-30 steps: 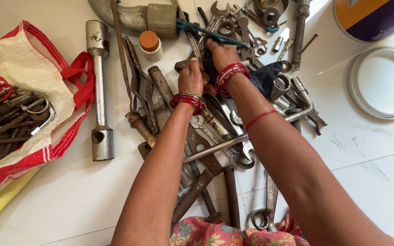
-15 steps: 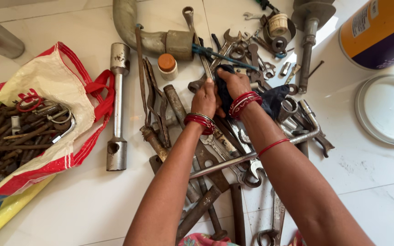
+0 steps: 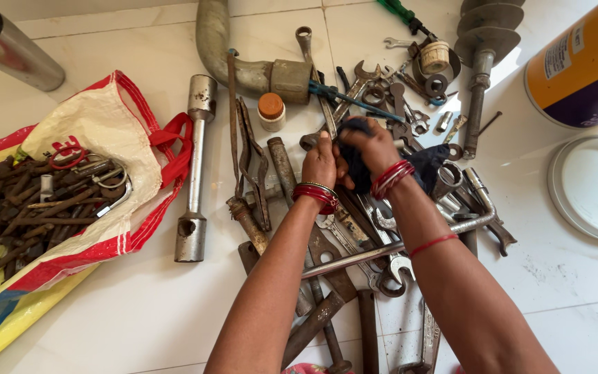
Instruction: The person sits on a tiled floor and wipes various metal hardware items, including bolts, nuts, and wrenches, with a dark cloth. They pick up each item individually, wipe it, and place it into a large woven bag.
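Observation:
My left hand (image 3: 320,165) and my right hand (image 3: 370,147) are pressed close together over a pile of rusty wrenches and spanners (image 3: 354,235) on the white tile floor. A dark blue cloth (image 3: 356,166) is bunched between them; my right hand grips it, and its loose end (image 3: 426,163) lies over the tools to the right. My left hand pinches a long metal wrench (image 3: 315,76) that runs away from me beneath the cloth. Red bangles circle both wrists.
A large box spanner (image 3: 194,173) lies to the left. An open red and white sack (image 3: 84,145) of rusty bolts sits further left. A curved pipe (image 3: 240,62), a small orange-capped bottle (image 3: 270,111), a paint tin (image 3: 583,66) and its lid (image 3: 593,187) surround the pile.
The camera view has shifted, so everything sits lower and further right in the picture. Both hands stay together on the cloth and wrench, working with small movements.

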